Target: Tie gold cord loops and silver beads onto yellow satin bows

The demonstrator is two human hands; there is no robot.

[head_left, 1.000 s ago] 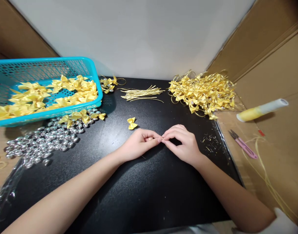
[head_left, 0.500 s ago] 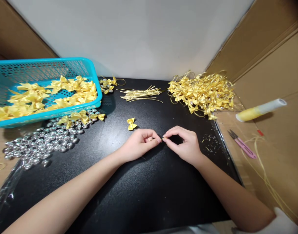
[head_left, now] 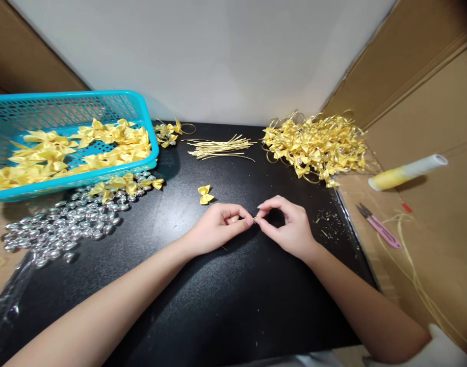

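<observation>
Where the fingertips meet, both hands (head_left: 235, 228) grip a thin, gold-coloured cord (head_left: 257, 218).

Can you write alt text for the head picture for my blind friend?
A person's left hand and right hand work gold cord at their fingertips over a black table. One yellow bow lies beyond; a blue basket stands left, pink snips right.
</observation>
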